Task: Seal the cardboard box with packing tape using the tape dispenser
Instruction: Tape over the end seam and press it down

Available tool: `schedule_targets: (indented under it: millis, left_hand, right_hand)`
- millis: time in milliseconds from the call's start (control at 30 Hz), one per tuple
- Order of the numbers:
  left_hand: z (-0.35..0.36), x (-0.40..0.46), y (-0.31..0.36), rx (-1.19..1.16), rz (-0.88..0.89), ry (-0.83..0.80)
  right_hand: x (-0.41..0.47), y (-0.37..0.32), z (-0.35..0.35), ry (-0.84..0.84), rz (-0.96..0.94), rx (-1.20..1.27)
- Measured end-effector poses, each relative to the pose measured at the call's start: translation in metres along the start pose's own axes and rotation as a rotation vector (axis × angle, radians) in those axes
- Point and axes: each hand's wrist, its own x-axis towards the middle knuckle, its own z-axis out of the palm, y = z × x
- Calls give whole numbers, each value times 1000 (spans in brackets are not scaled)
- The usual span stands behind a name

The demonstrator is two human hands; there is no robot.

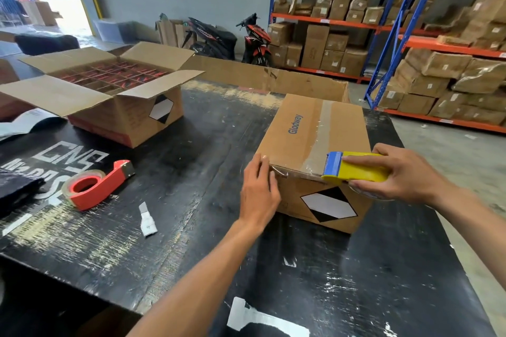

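Observation:
A closed cardboard box [298,139] printed "Glodway" stands on the black table [208,128], right of centre. A strip of clear tape [323,128] runs along its top seam toward me. My right hand [405,175] grips a yellow and blue tape dispenser [353,168] at the box's near top edge, where the strip ends. My left hand [260,191] rests flat against the box's near left corner, fingers straight, touching the top edge.
An open box [117,96] holding several red items sits at the back left. A red tape dispenser [95,186] lies on the table's left side, with tape scraps [147,219] near it. Shelves of cartons [410,49] stand at the right, two motorbikes [232,38] behind.

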Motion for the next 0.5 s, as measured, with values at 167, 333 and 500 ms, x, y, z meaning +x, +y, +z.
schedule_targets:
  millis: [167, 333, 500]
  left_hand:
    - [13, 12, 2, 74, -49, -3]
    - [21, 22, 9, 219, -172, -84]
    - [27, 24, -9, 478, -69, -211]
  right_hand:
    - [-1, 2, 1, -4, 2, 2]
    - [2, 2, 2, -22, 0, -16]
    - [14, 0, 2, -49, 10, -126]
